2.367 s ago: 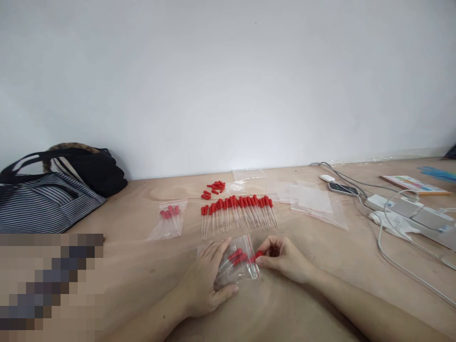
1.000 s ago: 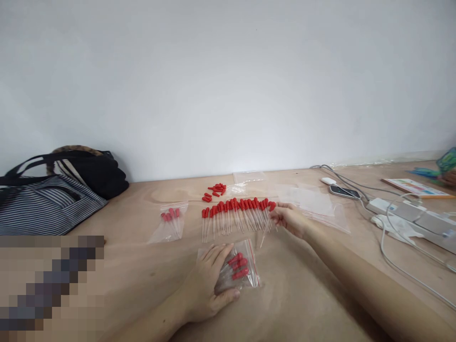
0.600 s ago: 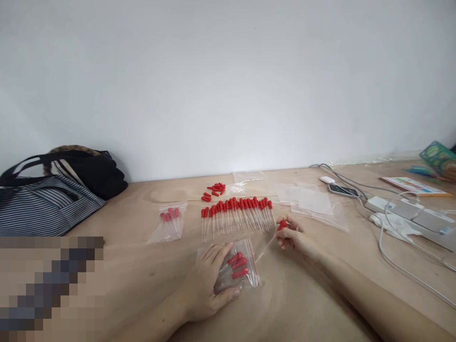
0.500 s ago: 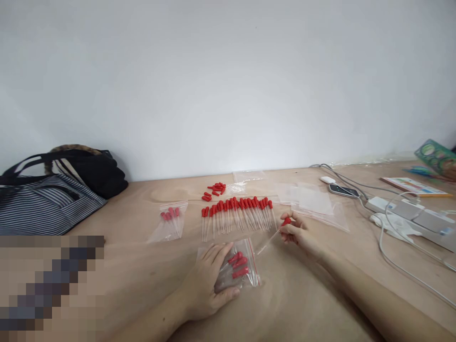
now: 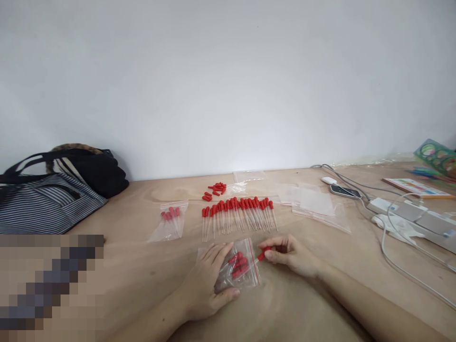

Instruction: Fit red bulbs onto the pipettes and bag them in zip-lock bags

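My left hand [image 5: 208, 280] lies with fingers and thumb spread over a clear zip bag [image 5: 253, 273], pressing it to the table. Red-bulbed droppers [image 5: 239, 260] are inside that bag. Between the thumb and fingers of my right hand [image 5: 288, 256] is the red bulb of another dropper [image 5: 264, 253]; its clear tube points left into the bag's mouth, by the red zip line. Beyond both hands, a row of droppers [image 5: 237, 213] lies side by side, bulbs facing away from me. To the left is a second zip bag [image 5: 167, 232] with several droppers in it.
Loose red bulbs [image 5: 217, 187] are piled behind the row. Flat zip bags [image 5: 313, 202] lie back right. Further right are a phone-like device [image 5: 345, 191], a power strip [image 5: 409, 210], cables and a crumpled tissue [image 5: 395, 225]. A striped bag [image 5: 46, 204] stands at the left.
My right hand has moved left and nearer to me with the dropper, bringing its tube from outside to the zip bag's mouth. My left hand has stayed on the bag.
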A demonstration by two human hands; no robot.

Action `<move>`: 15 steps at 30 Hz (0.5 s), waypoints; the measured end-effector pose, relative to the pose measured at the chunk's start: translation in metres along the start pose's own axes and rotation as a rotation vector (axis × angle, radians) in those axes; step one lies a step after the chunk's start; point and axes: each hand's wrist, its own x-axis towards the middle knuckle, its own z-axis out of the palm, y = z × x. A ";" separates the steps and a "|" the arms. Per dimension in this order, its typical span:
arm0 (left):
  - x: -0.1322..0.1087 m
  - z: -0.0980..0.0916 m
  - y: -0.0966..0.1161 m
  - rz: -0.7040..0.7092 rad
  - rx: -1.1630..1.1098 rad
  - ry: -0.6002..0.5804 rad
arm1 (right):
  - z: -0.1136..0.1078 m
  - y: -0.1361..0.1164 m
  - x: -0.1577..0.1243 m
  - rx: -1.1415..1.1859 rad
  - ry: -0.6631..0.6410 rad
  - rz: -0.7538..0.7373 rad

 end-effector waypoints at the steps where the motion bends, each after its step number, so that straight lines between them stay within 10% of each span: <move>1: 0.000 0.000 0.000 -0.002 0.000 -0.002 | 0.000 0.000 -0.001 -0.027 -0.002 -0.007; 15: 0.001 -0.002 0.001 0.011 0.010 -0.007 | 0.031 0.001 0.003 -0.299 -0.107 -0.098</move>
